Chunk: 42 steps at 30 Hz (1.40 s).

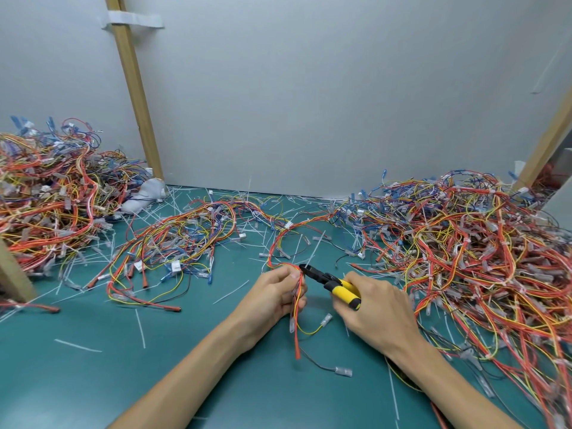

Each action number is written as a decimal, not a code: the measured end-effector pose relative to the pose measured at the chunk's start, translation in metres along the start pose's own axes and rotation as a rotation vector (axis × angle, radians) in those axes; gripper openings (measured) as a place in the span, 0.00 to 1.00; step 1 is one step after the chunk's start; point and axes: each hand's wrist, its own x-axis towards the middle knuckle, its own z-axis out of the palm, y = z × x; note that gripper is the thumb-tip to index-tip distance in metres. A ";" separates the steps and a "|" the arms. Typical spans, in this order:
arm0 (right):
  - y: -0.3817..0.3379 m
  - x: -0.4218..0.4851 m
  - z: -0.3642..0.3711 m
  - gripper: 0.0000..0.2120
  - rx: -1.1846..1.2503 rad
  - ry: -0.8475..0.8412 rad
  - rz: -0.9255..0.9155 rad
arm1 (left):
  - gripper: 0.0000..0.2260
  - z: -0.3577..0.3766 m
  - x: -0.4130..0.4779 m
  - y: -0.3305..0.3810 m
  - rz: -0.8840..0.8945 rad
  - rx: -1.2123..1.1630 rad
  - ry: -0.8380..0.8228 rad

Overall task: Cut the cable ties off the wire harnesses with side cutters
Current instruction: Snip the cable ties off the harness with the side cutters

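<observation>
Item: wire harness (297, 294), gripped in left hand (275, 292) at worktop's (93, 382) 6 o'clock; side cutters (329, 282), clasped in right hand (376, 309) at its 4 o'clock, nose at cable tie (315, 252); step judged cutting, next a squeeze clear of wires.

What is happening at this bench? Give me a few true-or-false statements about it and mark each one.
1. The right hand holds yellow-handled side cutters. True.
2. The left hand is empty. False: it grips a wire harness of red and yellow wires.
3. The cutters' tip is at the wires just above the left hand. True.
4. The mat is red. False: it is green.
5. White cable ties lie loose on the mat. True.
</observation>
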 end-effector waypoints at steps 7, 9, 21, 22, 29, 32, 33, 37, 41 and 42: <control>0.001 0.002 -0.001 0.15 0.005 -0.058 0.024 | 0.10 0.000 -0.001 0.000 0.008 0.007 -0.013; 0.001 0.002 -0.003 0.15 0.001 -0.066 0.024 | 0.10 -0.001 -0.001 -0.001 0.009 0.005 -0.019; -0.002 0.002 -0.004 0.13 -0.016 -0.044 0.023 | 0.10 -0.002 0.001 -0.002 0.012 0.013 -0.030; -0.002 0.001 -0.004 0.13 -0.014 -0.038 0.019 | 0.10 -0.003 0.001 -0.003 0.012 0.012 -0.029; -0.002 0.001 -0.004 0.13 -0.024 -0.011 0.006 | 0.10 -0.003 0.001 -0.003 0.014 0.012 -0.021; -0.003 0.001 -0.006 0.14 -0.040 -0.002 -0.001 | 0.10 -0.002 0.000 -0.003 0.019 0.019 -0.020; -0.004 0.001 -0.007 0.14 -0.039 0.002 0.000 | 0.10 -0.002 0.000 -0.003 0.020 0.021 -0.019; -0.005 0.000 -0.007 0.15 -0.028 -0.010 0.009 | 0.10 -0.001 0.000 -0.002 0.018 0.018 -0.007; -0.006 -0.001 -0.006 0.16 0.025 -0.021 0.033 | 0.11 0.000 0.000 -0.001 0.019 0.010 0.001; -0.007 -0.001 -0.005 0.17 0.052 -0.025 0.043 | 0.11 0.000 0.001 -0.001 0.018 0.013 0.003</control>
